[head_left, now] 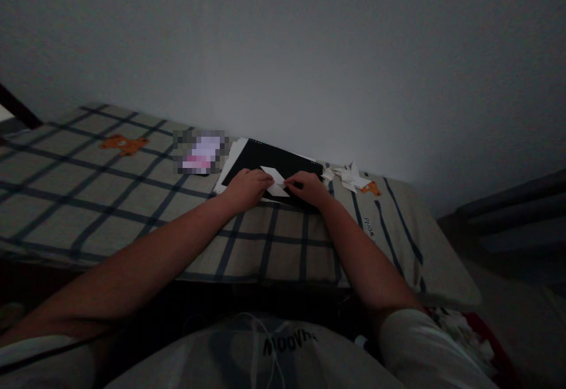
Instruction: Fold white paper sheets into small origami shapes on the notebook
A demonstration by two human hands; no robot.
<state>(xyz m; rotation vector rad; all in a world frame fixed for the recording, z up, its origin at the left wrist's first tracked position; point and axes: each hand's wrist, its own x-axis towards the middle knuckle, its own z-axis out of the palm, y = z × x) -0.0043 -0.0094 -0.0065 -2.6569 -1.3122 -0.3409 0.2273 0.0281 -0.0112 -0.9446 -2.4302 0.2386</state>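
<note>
A small folded piece of white paper (275, 180) lies over a black sheet or board (269, 156), between my two hands. My left hand (247, 188) has its fingers bent together at the paper's left edge, thumb and fingertips pressed on it. On the opposite side, my right hand (308, 187) pinches the paper's right part between thumb and forefinger. Beneath the black board, the edges of white sheets (230, 165) stick out at the left. Several folded white paper pieces (351, 178) lie in a heap to the right of my right hand.
A checked cloth (145, 200) covers the table, which stands against a grey wall (283, 53). A phone with a lit, blurred screen (202, 153) lies left of the board. At the lower right, a red container (490, 342) holds crumpled white material.
</note>
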